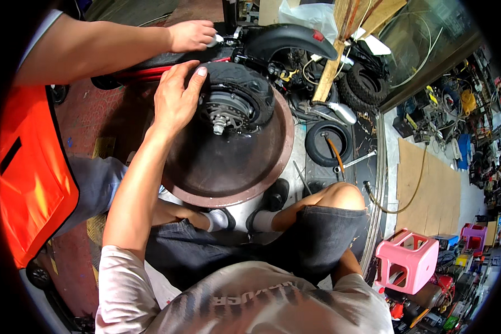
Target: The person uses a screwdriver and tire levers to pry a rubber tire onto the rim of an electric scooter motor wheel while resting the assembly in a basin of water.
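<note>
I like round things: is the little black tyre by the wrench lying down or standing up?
Lying down: the tyre shows as a round ring from above, with an orange strip across its rim.

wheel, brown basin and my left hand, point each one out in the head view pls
Wheel (235, 103): head view, on the grey hub inside the black tyre.
Brown basin (214, 167): head view, on its bare inner surface.
Left hand (176, 100): head view, on the back of the hand.

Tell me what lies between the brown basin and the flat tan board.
In the head view, mainly a black tyre, an orange bar across it, a silver wrench, a floor track.
</note>
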`<state>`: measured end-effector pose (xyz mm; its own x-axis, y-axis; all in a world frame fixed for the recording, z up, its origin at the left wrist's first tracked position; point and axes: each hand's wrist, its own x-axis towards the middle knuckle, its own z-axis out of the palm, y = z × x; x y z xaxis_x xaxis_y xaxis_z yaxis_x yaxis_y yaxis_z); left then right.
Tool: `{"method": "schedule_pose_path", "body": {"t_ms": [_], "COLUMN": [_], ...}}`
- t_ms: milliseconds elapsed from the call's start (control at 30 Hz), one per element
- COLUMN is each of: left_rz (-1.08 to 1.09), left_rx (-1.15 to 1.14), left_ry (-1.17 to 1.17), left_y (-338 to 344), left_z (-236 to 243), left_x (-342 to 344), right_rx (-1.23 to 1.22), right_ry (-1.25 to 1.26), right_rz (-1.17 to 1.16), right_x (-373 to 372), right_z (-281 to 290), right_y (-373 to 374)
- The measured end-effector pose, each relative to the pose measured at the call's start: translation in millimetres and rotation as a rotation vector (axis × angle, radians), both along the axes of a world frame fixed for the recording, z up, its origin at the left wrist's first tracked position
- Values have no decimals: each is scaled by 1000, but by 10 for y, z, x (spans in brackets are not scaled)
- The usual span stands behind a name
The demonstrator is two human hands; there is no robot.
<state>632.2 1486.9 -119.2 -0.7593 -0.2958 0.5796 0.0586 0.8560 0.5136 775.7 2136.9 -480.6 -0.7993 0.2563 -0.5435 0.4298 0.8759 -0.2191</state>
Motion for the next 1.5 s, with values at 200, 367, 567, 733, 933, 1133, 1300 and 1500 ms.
{"method": "schedule_pose_path", "body": {"t_ms": [200,367,567,733,933,1133,1300,1500], "left_rz": [-213,-281,-221,-162,-67,-30,-1,46], "left_rx": [180,240,251,157,74,106,84,99], "left_ry": [-108,36,40,-5,-56,-62,-112,-164], "left_y": [-249,-314,-278,-211,-103,-22,-1,31], "left_z": [24,-196,-160,-70,-30,22,75,97], "left_x": [-426,-502,-527,-500,-481,-473,-520,-524], "right_rx": [-370,-554,-611,-614,-589,-558,-527,-391], "right_ry": [584,796,670,584,433,366,290,108], "right_rz": [-148,-90,429,845,832,899,935,1027], "right_x": [-586,-1651,-1724,-1575,-1598,-1628,-1799,-2150], "right_z": [180,1823,3997,4397,4515,4731,4897,5192], "right_y": [15,19,-1579,-2861,-3294,-3439,-3645,-4015]}}
